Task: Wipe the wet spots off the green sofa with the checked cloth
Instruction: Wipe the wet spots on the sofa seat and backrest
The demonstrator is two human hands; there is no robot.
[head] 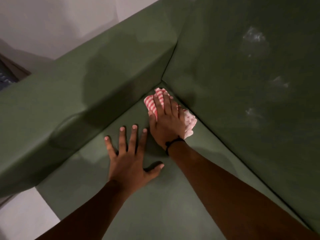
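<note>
Left hand (129,161), nearest the viewer, lying flat on the seat of the green sofa (155,205) with fingers straight and spread, holding nothing. Just beyond it, right hand (167,122), a black cord (174,142) at the wrist, pressing the red-and-white checked cloth (151,103) with extended fingers into the seat corner where armrest (52,101) meets backrest (225,58). Farthest, whitish wet spots (254,38) scattered over the backrest, well apart from the cloth.

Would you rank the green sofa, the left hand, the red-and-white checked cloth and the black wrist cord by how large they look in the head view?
1. Green padded sofa, by far.
2. Left hand, spread flat.
3. Red-and-white checked cloth; partly hidden under the right hand, so unsure.
4. Black wrist cord.
</note>
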